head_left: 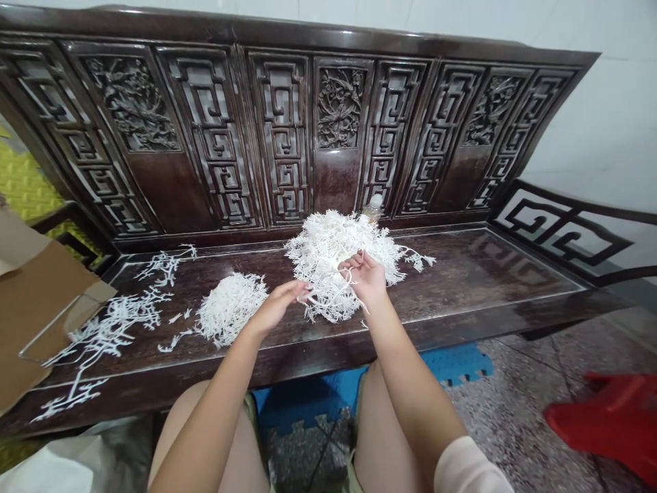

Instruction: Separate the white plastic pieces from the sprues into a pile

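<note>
A large heap of white, branching plastic sprigs (328, 236) rises in the middle of the dark wooden bench seat. In front of it, my right hand (368, 275) pinches the thin stem of a white sprig (341, 293), palm turned up. The sprig's looped stem runs left toward my left hand (280, 301), whose fingertips close on its other side. Fine ends of the sprig blend into the heap behind. Left of my left hand lies a smaller pile of short white sprigs (232, 309). Longer white branches (123, 318) are spread out further left.
A lidded clear bottle (374, 207) stands behind the heap against the carved backrest (339, 168). An open cardboard box (38, 294) stands at the left end. Below are a blue foam mat (449, 363) and a red plastic object (610, 421) on the floor.
</note>
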Motion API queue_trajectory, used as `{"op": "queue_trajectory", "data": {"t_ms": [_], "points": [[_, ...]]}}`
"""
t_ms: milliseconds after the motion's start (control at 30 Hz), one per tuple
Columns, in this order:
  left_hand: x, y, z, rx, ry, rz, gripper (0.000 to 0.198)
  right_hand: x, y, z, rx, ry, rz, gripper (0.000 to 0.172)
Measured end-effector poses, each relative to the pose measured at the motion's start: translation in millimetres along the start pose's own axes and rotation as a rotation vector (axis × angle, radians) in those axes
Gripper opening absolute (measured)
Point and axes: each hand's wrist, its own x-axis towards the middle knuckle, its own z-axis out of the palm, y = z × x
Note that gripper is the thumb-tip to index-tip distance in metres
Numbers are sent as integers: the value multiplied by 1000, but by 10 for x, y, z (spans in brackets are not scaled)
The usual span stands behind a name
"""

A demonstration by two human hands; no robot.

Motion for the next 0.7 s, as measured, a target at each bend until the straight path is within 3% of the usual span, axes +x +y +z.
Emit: {"op": "queue_trajectory", "data": {"t_ms": [100,267,400,567,700], "points": [[-23,4,57,41,-64,27,41,7,5,-13,-39,27,-14,18],[-35,-39,50,88,-259,18,51,-2,1,12,-1,15,-27,17],[-69,-29,141,106,-371,40,54,-66,-39,93,39,-64,-54,17],[-64,-44,261,32,-224,45,29,-153,-103,121,-20,-255,-77,7],[-39,21,56,-145,-29,75,33,-128,-164,55,-144,-219,-134,8]]}}
